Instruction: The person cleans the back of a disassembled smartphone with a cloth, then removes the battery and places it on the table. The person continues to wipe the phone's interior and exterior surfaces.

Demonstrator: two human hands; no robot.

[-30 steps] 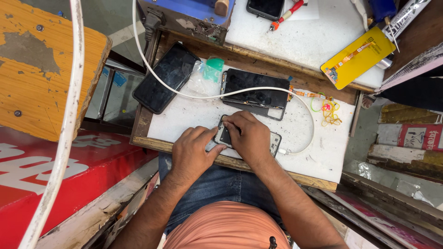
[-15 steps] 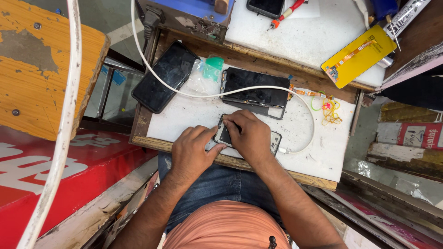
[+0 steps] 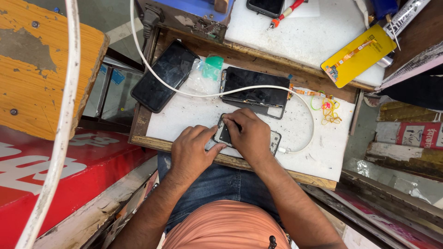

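Head view looks straight down on a white desk [image 3: 318, 152] set over the person's lap. Near the middle of the frame lies a small opened phone [image 3: 244, 137], flat on the desk close to its lower edge. The left hand [image 3: 194, 152] rests beside it, its grip loosely curled with the thumb pressed on the phone's lower left edge. The right hand [image 3: 247, 136] lies over the phone, its grip closed down, fingertips pinched at the upper left corner; whether they hold a tool cannot be told. Just above sits a black screen panel [image 3: 254, 90], and a white cable [image 3: 203, 94] crosses it. A dark phone [image 3: 165, 76] lies tilted at upper left, a yellow card [image 3: 357, 55] at upper right.
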